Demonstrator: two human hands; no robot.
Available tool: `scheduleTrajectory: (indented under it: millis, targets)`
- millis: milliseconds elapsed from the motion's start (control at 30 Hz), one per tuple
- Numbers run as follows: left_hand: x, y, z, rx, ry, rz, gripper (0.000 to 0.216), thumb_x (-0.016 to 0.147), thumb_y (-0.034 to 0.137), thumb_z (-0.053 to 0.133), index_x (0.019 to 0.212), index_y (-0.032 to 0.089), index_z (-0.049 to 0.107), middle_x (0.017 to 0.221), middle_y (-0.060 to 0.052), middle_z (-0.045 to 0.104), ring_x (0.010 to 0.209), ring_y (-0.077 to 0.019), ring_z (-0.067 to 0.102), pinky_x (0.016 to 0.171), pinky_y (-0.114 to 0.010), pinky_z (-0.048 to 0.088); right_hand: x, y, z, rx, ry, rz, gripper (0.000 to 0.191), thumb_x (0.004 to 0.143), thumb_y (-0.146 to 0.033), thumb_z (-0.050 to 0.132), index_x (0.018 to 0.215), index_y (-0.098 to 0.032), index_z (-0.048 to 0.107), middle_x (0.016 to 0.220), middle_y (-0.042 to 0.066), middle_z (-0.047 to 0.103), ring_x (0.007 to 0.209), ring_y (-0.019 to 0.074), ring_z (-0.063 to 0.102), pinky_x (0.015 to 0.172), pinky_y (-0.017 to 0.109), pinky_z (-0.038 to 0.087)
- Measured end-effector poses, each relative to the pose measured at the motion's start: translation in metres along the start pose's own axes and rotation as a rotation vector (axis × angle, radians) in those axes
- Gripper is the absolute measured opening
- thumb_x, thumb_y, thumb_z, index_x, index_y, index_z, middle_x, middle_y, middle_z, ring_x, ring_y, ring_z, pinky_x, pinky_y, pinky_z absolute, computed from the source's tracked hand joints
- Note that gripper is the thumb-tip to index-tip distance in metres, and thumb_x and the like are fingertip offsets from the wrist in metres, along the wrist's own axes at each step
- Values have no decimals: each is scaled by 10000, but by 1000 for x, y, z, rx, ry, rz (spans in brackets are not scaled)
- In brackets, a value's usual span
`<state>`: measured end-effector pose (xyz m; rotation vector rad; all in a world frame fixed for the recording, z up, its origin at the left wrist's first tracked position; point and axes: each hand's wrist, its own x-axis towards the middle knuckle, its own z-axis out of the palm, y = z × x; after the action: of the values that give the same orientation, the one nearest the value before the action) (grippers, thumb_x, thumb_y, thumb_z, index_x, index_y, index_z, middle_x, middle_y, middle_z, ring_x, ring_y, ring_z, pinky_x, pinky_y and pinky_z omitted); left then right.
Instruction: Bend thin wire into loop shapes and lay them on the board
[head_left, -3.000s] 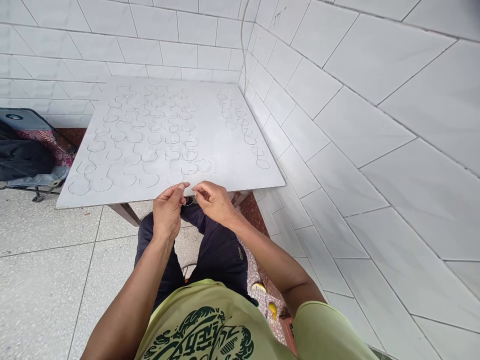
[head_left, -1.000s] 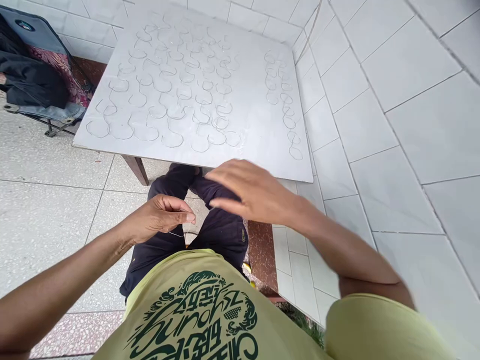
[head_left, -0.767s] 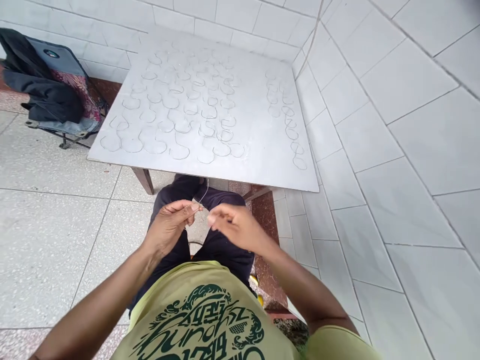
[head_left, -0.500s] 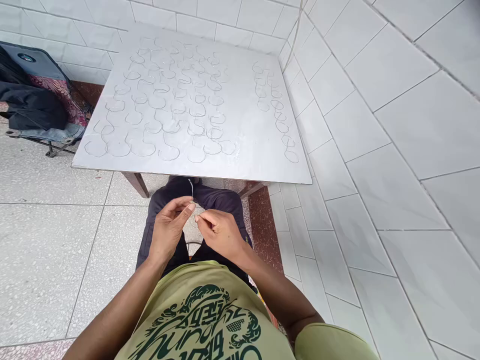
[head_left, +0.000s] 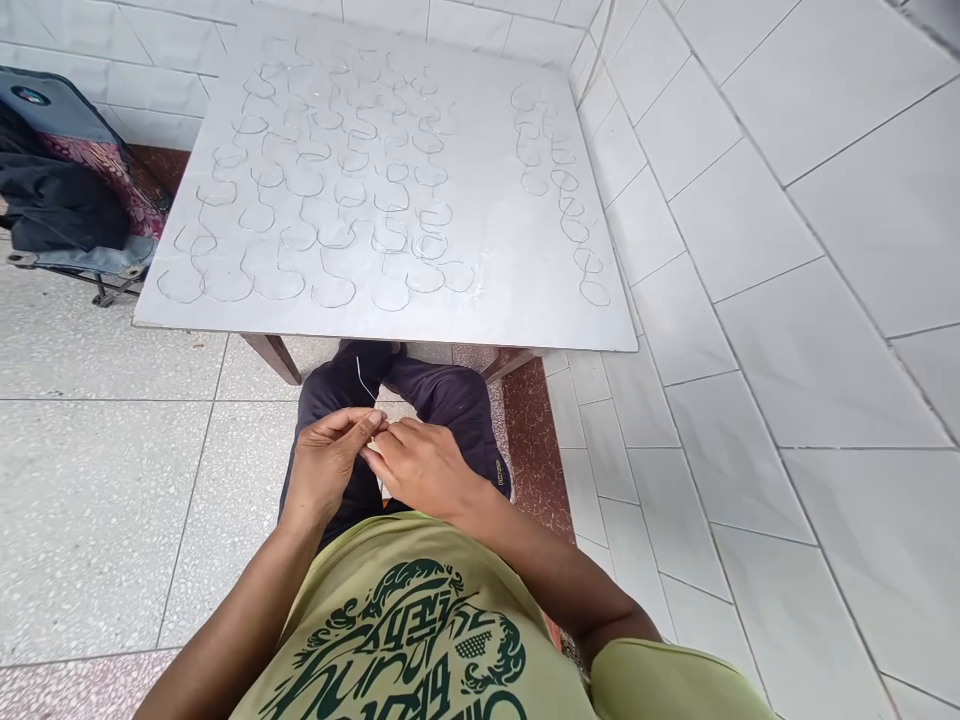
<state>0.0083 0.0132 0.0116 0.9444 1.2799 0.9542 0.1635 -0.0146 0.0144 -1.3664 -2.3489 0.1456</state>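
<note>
My left hand [head_left: 330, 462] is closed, its thumb and fingers pinching a thin wire [head_left: 363, 380]. One free end of the wire sticks up past the fingertips, slightly bent. Against those fingertips, my right hand [head_left: 426, 462] is closed too, its fingers curled at the wire's lower part, which they mostly hide. Both hands are above my lap, in front of the table. On the white tabletop [head_left: 517, 315] lie several thin wire pieces bent into curves, such as this hooked one [head_left: 334, 303] near the front edge.
Dark trousers [head_left: 450, 390] cover my legs, which reach under the table between its wooden legs [head_left: 271, 357]. A tiled wall [head_left: 720, 420] runs close along the right. On the left, a folding chair [head_left: 64, 110] has dark cloth on it.
My right hand has closed in against my left fingertips. The wire's free end now leans further left. The view has shifted slightly.
</note>
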Motion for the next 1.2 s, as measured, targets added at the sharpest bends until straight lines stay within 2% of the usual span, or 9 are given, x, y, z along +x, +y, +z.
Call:
scheduleTrajectory:
  millis: [100, 167, 333, 467, 567, 667, 800, 900, 1200]
  targets:
    - [2, 1, -10, 50, -58, 4, 216, 821, 398, 833, 894, 195, 822, 792, -25, 759, 811, -175, 675, 849, -303, 525, 0, 14, -19, 238, 97, 187, 373, 1051, -352, 540, 737, -173, 632, 708, 43, 649, 681, 153, 574, 660, 305, 426]
    - [3, 2, -15, 87, -112, 14, 203, 844, 391, 814, 890, 193, 820, 735, -15, 728, 779, -166, 660, 824, -294, 516, 4, 29, -26, 463, 129, 335, 321, 1038, -358, 564, 799, -170, 666, 747, 33, 659, 677, 133, 562, 669, 287, 430]
    - [-1, 12, -21, 199, -305, 106, 185, 922, 369, 734, 956, 204, 809, 666, 14, 657, 679, -130, 587, 721, -261, 487, 20, 59, -8, 1316, -198, 489, 348, 920, -504, 718, 1021, -171, 735, 831, 18, 672, 686, 116, 578, 576, 234, 430]
    - [-7, 20, -19, 306, -393, 201, 246, 968, 334, 667, 784, 189, 743, 668, 14, 632, 654, -117, 560, 665, -239, 469, 25, 58, 15, 1709, -253, 521, 336, 864, -469, 795, 959, -152, 742, 787, 12, 670, 635, 94, 568, 531, 209, 413]
    - [-11, 17, -19, 411, -340, 282, 229, 990, 324, 637, 833, 193, 739, 650, 26, 616, 624, -112, 552, 627, -227, 457, 23, 50, 20, 1778, -198, 535, 300, 846, -426, 822, 889, -145, 728, 758, 7, 671, 613, 88, 570, 533, 208, 433]
    - [-12, 8, -21, 562, -257, 435, 170, 1003, 308, 626, 1035, 198, 752, 718, 23, 673, 609, -108, 571, 613, -225, 464, 20, 44, 19, 1766, -131, 537, 270, 868, -402, 801, 866, -151, 701, 762, 7, 675, 629, 104, 604, 540, 220, 460]
    - [-10, -2, -26, 803, -240, 740, 218, 1026, 231, 575, 1197, 175, 699, 986, -51, 776, 783, -151, 704, 760, -260, 534, 18, 41, 19, 1679, -72, 532, 228, 923, -371, 727, 852, -168, 652, 718, -4, 661, 607, 115, 607, 535, 231, 454]
    - [-9, -6, -29, 918, -269, 876, 249, 1037, 194, 528, 1240, 161, 668, 1035, -88, 780, 856, -187, 728, 811, -295, 551, 17, 40, 17, 1598, -67, 506, 213, 946, -357, 682, 842, -176, 634, 686, -16, 637, 604, 115, 589, 561, 242, 458]
    - [-18, -2, -27, 920, -224, 693, 304, 1050, 261, 479, 1277, 200, 672, 1121, -105, 782, 926, -213, 737, 885, -317, 544, 18, 35, 12, 1409, 52, 382, 232, 943, -414, 683, 857, -201, 649, 801, 0, 622, 713, 129, 583, 701, 291, 498]
